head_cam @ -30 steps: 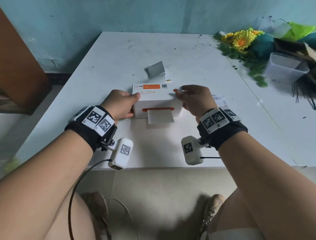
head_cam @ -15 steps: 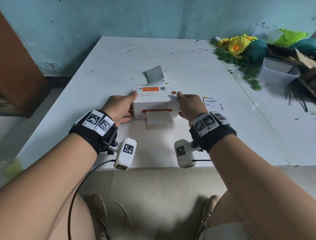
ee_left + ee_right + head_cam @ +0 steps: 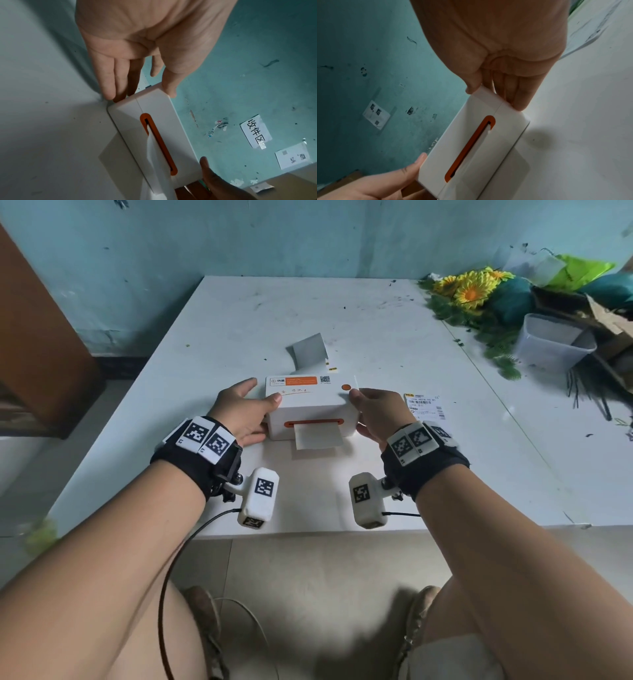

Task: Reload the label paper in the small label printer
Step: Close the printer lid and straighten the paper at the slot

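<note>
Both hands now sit lower on the printer's ends than a second ago, when the right hand hovered over its top right corner.

From the head view, a white table stands against a scuffed teal wall, with artificial sunflowers and a clear plastic tub at its far right. The label printer rests near the front edge, label paper hanging from its orange slot and a strip of paper rising behind it. A printed label lies just to its right. The left hand and right hand clasp opposite ends.

At the left wrist, straight fingers press the printer's end and the thumb lies on its top edge.

At the right wrist, the fingers and thumb likewise bracket the printer's other end.
</note>
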`<state>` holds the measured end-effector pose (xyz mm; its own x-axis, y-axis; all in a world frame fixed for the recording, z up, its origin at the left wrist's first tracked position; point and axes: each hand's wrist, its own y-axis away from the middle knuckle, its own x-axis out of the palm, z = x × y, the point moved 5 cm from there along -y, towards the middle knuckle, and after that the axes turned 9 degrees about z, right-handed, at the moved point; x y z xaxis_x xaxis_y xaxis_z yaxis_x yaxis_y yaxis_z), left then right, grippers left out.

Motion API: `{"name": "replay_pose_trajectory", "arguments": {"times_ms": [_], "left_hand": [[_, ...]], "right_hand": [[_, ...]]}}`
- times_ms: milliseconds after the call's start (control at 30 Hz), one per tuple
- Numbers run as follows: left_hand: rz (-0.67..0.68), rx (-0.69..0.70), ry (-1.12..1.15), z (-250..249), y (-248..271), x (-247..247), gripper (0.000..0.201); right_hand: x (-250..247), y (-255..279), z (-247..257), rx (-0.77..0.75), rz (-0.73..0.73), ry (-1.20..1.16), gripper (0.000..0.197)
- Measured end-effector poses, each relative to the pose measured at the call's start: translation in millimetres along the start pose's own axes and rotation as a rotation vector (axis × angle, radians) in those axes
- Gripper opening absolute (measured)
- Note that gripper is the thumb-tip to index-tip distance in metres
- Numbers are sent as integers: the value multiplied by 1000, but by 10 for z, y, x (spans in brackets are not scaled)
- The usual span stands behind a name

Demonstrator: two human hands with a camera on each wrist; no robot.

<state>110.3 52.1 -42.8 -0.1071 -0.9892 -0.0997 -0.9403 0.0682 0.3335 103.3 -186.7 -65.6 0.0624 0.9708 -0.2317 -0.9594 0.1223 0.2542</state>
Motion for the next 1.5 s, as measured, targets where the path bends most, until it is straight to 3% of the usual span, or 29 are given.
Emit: {"name": "replay_pose_trajectory", "arguments": {"times_ms": [67, 167, 300, 400, 533, 633, 700, 866, 1033, 1333, 1400, 1500], "left_hand": [[-5, 40, -66, -32, -24, 17, 63], [-51, 221, -314, -78, -30, 120, 39], [-68, 325, -406, -25, -2, 167, 38], [-60, 331, -492, -65, 5, 148, 38], [-50, 264, -1068, -204, -4, 268, 44], [21, 298, -1233, -249, -11, 360, 41], [41, 283, -1237, -229, -39, 339, 46], [-97, 260, -1179, -465, -130, 247, 43], [-109, 276, -1305, -369, -159, 297, 44], [-138, 357, -1427, -329, -54, 394, 54], [-179, 318, -1422, -456, -22, 369, 53], [-100, 174, -1399, -686, 37, 319, 46]], "right_hand": [[-15, 92, 85, -23, -14, -3, 37], [-38, 156, 111, -3, -4, -3, 46], [-65, 182, 196, 58, 31, 37, 49], [-60, 189, 307, 42, 32, 147, 44], [-8, 144, 377, -17, 18, 321, 38], [54, 163, 348, -36, 8, 365, 41], [81, 190, 350, -28, 6, 407, 41], [38, 98, 550, 38, 20, 522, 35], [38, 82, 527, 20, 86, 684, 39], [-24, 12, 372, -6, 33, 535, 39], [-25, 13, 333, 19, 27, 466, 38], [-29, 73, 535, 56, 88, 469, 40]]}}
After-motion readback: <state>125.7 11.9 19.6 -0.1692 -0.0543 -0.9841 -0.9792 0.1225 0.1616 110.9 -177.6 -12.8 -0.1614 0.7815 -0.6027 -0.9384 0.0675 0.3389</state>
